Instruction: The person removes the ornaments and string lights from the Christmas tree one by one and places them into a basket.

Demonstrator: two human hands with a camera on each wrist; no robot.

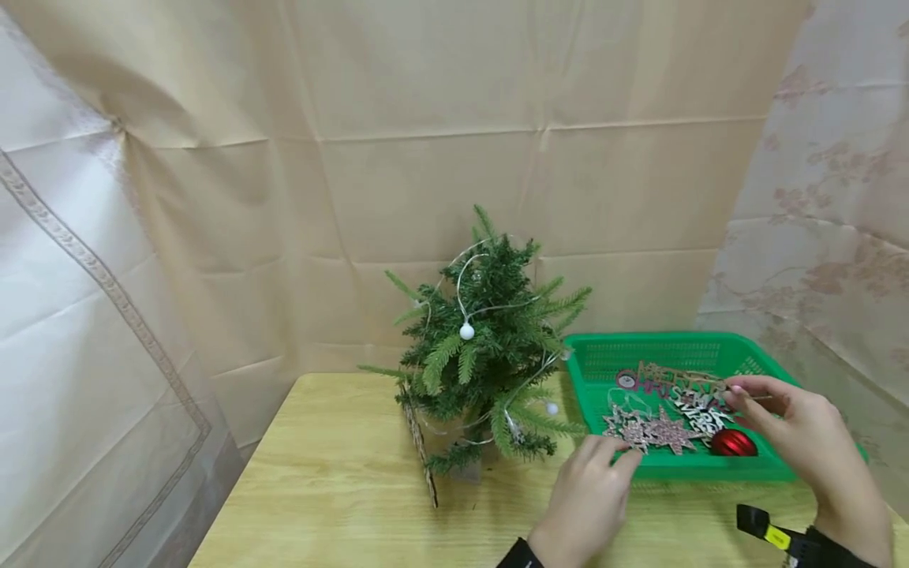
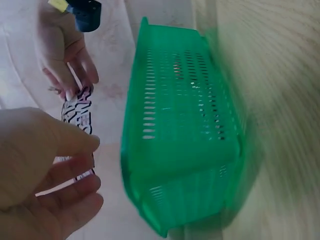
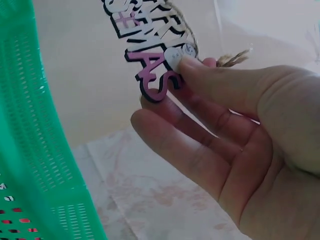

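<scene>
My right hand [image 1: 806,422] pinches one end of a flat lettered Christmas ornament [image 1: 678,377] between thumb and fingers, above a green plastic basket [image 1: 717,473]. The right wrist view shows its white and pink letters [image 3: 150,67] with dark edges, and a twine cord [image 3: 232,59] by the thumb. My left hand [image 1: 585,489] hovers at the basket's front rim, its thumb and fingers apart and loosely bent. In the left wrist view, the left fingers [image 2: 75,182] overlap part of the ornament. Glittery pink stars [image 1: 667,432], a red bauble [image 1: 733,443] and another lettered piece [image 1: 703,412] lie inside the basket.
A small green Christmas tree [image 1: 490,339] stands left of the basket on the wooden table [image 1: 319,473], wound with a light string bearing white balls [image 1: 466,331]. A piece of bark-like wood [image 1: 419,446] leans beside its base. Beige cloth [image 1: 426,158] hangs behind.
</scene>
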